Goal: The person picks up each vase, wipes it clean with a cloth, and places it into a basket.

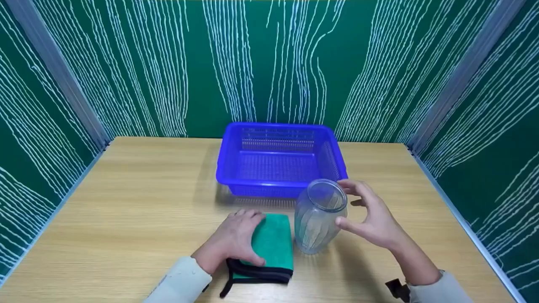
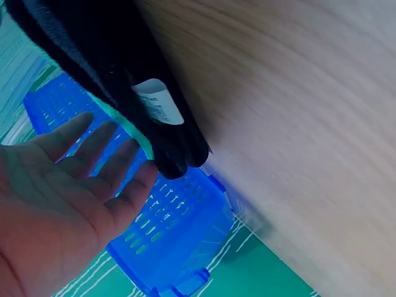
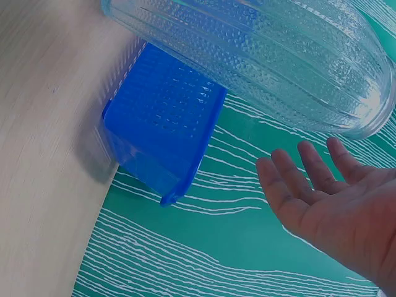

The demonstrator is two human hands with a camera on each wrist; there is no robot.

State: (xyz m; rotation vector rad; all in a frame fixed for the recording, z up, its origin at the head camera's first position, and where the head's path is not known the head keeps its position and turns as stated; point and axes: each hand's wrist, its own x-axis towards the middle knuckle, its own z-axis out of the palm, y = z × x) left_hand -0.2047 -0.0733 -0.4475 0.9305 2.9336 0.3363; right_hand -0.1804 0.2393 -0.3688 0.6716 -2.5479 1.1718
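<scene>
A folded green towel (image 1: pixel 273 242) with black edging and a hanging loop lies on the table. My left hand (image 1: pixel 240 235) is over its left side, thumb across the green cloth; in the left wrist view the fingers (image 2: pixel 117 167) are extended beside the black edge, where a white label (image 2: pixel 158 102) shows. Right of the towel stands a clear ribbed glass jar (image 1: pixel 318 223), its round mouth up and nothing inside. Spread around the jar's right side near the rim is my right hand (image 1: pixel 374 216). The right wrist view shows its fingers (image 3: pixel 284 170) loosely extended, just short of the glass.
Behind the jar and towel sits a blue plastic basket (image 1: pixel 282 185) with perforated walls and nothing in it. The wooden table (image 1: pixel 139 202) ends at green walls (image 1: pixel 353 50) with white wavy lines, framed by metal posts (image 1: pixel 467 63).
</scene>
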